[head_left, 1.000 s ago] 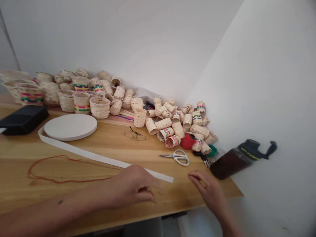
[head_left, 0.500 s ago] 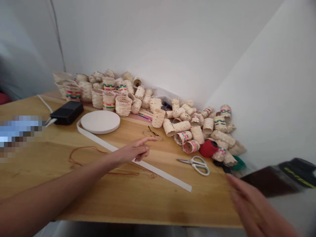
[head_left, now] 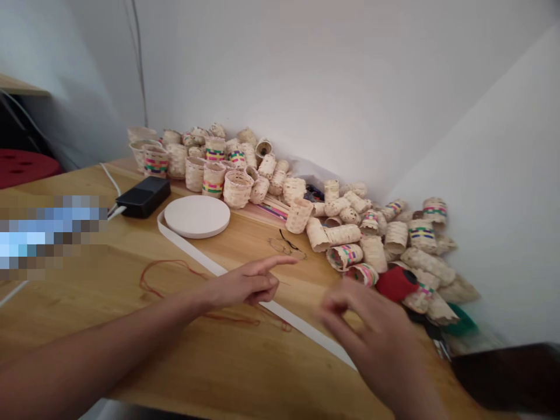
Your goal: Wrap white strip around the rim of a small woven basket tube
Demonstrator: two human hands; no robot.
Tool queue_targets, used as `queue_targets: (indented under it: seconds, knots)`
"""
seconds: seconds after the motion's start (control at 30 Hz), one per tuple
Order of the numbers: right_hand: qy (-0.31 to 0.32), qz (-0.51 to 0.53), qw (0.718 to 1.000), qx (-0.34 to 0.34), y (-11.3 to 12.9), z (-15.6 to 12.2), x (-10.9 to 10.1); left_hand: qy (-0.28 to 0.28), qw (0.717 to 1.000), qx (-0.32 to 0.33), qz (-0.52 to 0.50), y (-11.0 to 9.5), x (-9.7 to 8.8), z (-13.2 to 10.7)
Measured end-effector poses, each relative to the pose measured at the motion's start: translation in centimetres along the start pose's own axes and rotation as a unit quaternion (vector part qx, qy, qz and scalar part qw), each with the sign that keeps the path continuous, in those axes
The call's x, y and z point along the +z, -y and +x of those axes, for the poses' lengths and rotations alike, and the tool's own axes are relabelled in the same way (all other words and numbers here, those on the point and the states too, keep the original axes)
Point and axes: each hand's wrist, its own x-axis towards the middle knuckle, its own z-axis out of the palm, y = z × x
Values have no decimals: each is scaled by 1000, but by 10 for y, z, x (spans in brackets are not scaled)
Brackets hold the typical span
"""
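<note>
My left hand [head_left: 251,283] is over a white flat strip [head_left: 188,248], its index finger stretched out and the other fingers curled against the thumb. A faint thin line shows beside those fingers; what they hold is too small to name. Orange-red thread [head_left: 151,268] loops on the table below that wrist. My right hand [head_left: 367,332], blurred, has thumb and index tips brought together in a ring above the strip's near end. Whatever is between them cannot be made out. The strip runs from a white roll [head_left: 196,216] lying flat. The scissors are hidden, apparently behind my right hand.
Small woven baskets [head_left: 238,188] are heaped along the wall, some with coloured bands. A red thread cone [head_left: 396,284] lies by them. Eyeglasses [head_left: 284,246] rest mid-table. A black box [head_left: 144,197] with white cables sits left, near a blurred-out patch. A red stool [head_left: 28,166] stands beyond.
My right hand has come in from the right edge toward the left hand, its fingers bending into a pinch, and now covers the scissors' spot. The view has shifted slightly left.
</note>
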Motion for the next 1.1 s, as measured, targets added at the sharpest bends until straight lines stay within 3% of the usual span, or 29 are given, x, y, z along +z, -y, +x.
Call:
queue_targets:
  seconds: [0.2, 0.57, 0.67, 0.77, 0.83, 0.9, 1.03, 1.1]
  knots:
    - [73, -17, 995, -64, -18, 34, 40, -53, 998, -21, 26, 0, -4, 1]
    - [51, 22, 991, -118, -39, 25, 87, -51, 998, -12, 34, 4, -2, 8]
    - [60, 39, 986, -151, -54, 21, 93, -86, 982, -23, 165, 5, -2, 11]
    - [58, 80, 981, -168, -64, 19, 98, -145, 925, -26, 351, 8, -5, 13]
    - [76, 120, 980, -137, -65, 20, 99, -162, 892, -22, 422, 11, -5, 13]
    - [109, 166, 977, -77, -62, 21, 98, -177, 879, -9, 444, 14, -5, 14]
    - [175, 274, 945, 44, -54, 23, 93, -236, 911, -3, 338, 19, -6, 16]
    - [163, 333, 923, 108, -54, 20, 93, -261, 929, -20, 262, 22, -7, 18]
